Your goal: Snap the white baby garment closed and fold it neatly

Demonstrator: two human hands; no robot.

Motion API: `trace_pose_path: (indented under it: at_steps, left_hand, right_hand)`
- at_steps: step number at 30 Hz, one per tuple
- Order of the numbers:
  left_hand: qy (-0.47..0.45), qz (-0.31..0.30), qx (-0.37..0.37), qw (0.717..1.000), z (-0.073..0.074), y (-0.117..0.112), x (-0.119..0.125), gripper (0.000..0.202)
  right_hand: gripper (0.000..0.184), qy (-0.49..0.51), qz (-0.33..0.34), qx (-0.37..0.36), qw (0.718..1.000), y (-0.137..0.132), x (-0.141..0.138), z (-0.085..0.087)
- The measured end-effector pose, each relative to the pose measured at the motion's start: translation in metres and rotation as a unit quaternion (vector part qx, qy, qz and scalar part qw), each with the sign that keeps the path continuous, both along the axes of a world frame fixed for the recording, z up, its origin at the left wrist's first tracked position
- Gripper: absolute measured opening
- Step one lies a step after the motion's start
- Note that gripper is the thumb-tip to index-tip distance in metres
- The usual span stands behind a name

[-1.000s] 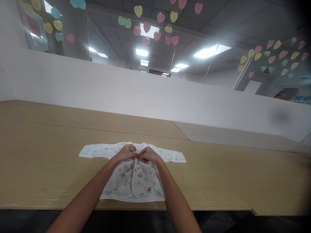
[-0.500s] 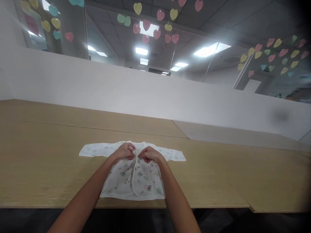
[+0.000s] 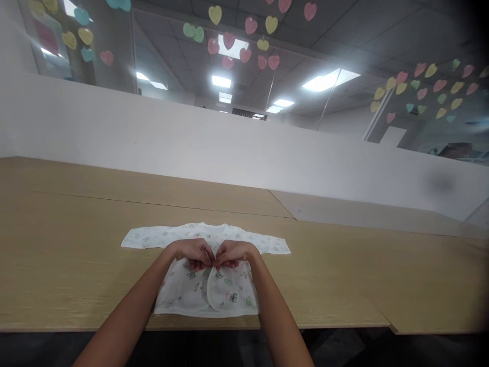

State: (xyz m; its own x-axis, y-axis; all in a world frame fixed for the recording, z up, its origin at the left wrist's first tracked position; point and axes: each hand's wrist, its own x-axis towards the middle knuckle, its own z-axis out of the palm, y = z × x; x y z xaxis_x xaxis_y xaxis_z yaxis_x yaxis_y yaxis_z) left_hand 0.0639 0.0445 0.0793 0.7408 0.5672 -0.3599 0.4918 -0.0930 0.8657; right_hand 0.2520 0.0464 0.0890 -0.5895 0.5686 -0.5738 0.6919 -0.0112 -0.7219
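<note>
A small white baby shirt (image 3: pixel 229 293) with a green and pink animal print lies front up on the table, collar away from me and sleeves spread to both sides. My left hand (image 3: pixel 197 253) pinches the left edge of its front opening around mid-chest. Close against it, my right hand (image 3: pixel 232 253) pinches the other front edge, fingertips nearly touching those of the left. Whatever fastening sits between the fingertips is hidden. Below the hands the opening parts slightly, and its curved lower edge shows.
The wooden table (image 3: pixel 336 275) has its front edge just below the shirt's hem. A grey panel (image 3: pixel 344 209) is set along its back right. Behind stands a white low wall (image 3: pixel 183 137) under glass with heart-shaped stickers (image 3: pixel 251 25). Part of a person (image 3: pixel 456 150) shows beyond the glass at far right.
Both hands have moved down the shirt's front opening, from near the collar to mid-chest, and come closer together. The shirt lies in the same place.
</note>
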Motion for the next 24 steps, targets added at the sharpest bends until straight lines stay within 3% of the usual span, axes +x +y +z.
trace_pose_path:
  at_steps: [7, 13, 24]
  left_hand:
    - [0.027, -0.007, 0.054, 0.998, -0.001, -0.002, 0.006, 0.022]
    - [0.029, 0.005, 0.027, 0.999, 0.001, 0.0, 0.004, 0.024]
    - [-0.006, 0.039, -0.009, 0.999, 0.0, 0.002, 0.003, 0.02]
  right_hand:
    - [0.025, 0.029, 0.026, 0.028, 0.999, 0.004, 0.008, -0.003]
    - [0.042, 0.03, 0.041, 0.046, 0.998, 0.01, 0.012, -0.007]
    - [0.041, 0.049, 0.043, 0.035, 0.997, 0.016, 0.014, -0.013]
